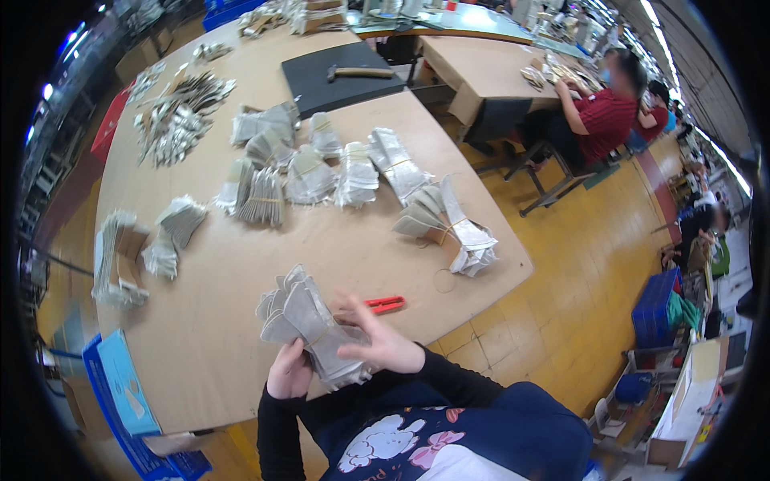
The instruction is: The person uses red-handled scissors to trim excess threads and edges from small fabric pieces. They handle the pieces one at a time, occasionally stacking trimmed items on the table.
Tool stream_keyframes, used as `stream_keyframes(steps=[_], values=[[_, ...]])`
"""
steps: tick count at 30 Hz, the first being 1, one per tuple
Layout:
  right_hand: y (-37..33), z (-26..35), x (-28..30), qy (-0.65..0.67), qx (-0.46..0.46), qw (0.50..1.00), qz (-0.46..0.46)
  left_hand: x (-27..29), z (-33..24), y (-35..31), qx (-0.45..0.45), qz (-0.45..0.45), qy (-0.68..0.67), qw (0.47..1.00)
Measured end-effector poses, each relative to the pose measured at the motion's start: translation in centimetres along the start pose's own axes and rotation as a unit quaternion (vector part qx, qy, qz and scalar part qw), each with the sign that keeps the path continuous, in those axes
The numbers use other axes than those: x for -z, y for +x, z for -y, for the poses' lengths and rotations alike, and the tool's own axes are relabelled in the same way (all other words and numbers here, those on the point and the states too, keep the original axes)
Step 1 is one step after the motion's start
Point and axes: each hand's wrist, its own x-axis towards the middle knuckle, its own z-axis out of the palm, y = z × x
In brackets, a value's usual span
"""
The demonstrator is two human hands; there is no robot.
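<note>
A bundle of grey cut pieces (309, 321), fanned at its far end and crossed by a thin band, is held just above the near edge of the table. My left hand (290, 372) grips its lower left side, thumb on the top piece. At the bundle's right side is my right hand (377, 343), fingers spread and somewhat blurred, its thumb over the pieces; whether it touches them is hard to see. Just beyond that hand lies a red-handled tool (385, 305), perhaps a small cutter. A loose rubber band (445, 280) rests farther right.
Several banded bundles (311, 172) cover the middle of the table (216, 321), with another (453, 228) near the right edge. A loose pile (180, 116) lies far left. A hammer (358, 73) rests on a black board (341, 90). A seated person (597, 116) works at another table.
</note>
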Motion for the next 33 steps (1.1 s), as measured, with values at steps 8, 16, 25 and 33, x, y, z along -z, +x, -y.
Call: stream_keyframes(steps=[8,16,25,33], values=[[-0.4,-0.1,4.1,0.118,-0.090,0.989,0.017,-3.5,1.4,2.8,-0.045,0.035,0.022,0.998],[-1.0,3.7,8.2,0.208,-0.091,0.964,-0.140,-6.2,0.2,6.2,-0.093,0.106,0.168,0.976],[5.3,6.8,24.2,0.165,0.029,0.933,-0.318,0.1,4.6,10.9,-0.078,-0.015,0.417,0.905],[19.1,6.5,41.9,0.064,-0.032,0.917,-0.392,2.4,6.6,11.0,-0.152,-0.050,0.362,0.918]])
